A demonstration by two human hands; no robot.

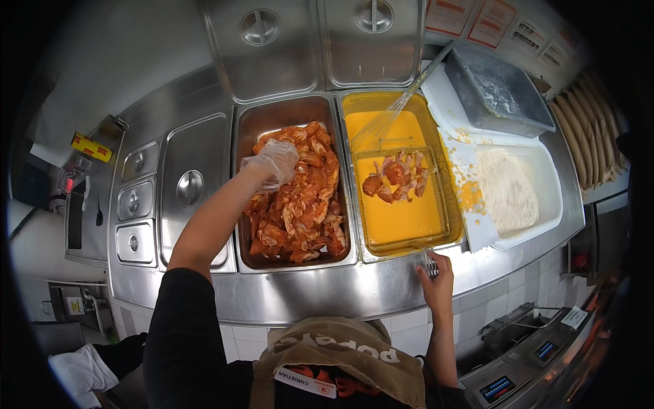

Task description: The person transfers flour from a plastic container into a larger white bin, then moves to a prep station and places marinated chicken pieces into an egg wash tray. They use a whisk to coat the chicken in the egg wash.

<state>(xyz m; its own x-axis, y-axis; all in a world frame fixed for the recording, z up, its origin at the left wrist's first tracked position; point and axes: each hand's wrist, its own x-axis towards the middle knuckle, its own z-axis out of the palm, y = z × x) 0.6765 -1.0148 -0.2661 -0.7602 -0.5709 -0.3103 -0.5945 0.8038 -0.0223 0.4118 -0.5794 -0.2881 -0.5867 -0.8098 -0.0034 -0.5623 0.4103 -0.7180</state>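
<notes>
My left hand, in a clear plastic glove, reaches into a deep steel pan of seasoned raw chicken pieces; its fingers are hidden, so its grip does not show. At the front rim of the neighbouring pan, my bare right hand is closed on the metal handle of a wire basket. Several chicken pieces lie in that basket, over yellow batter. A wire whisk leans in the batter, its handle over the pan's back right corner.
Right of the batter stands a white tub of flour, its near side spattered yellow. Behind it sits a grey plastic bin. Lidded steel pans are on the left, and two steel lids stand upright at the back.
</notes>
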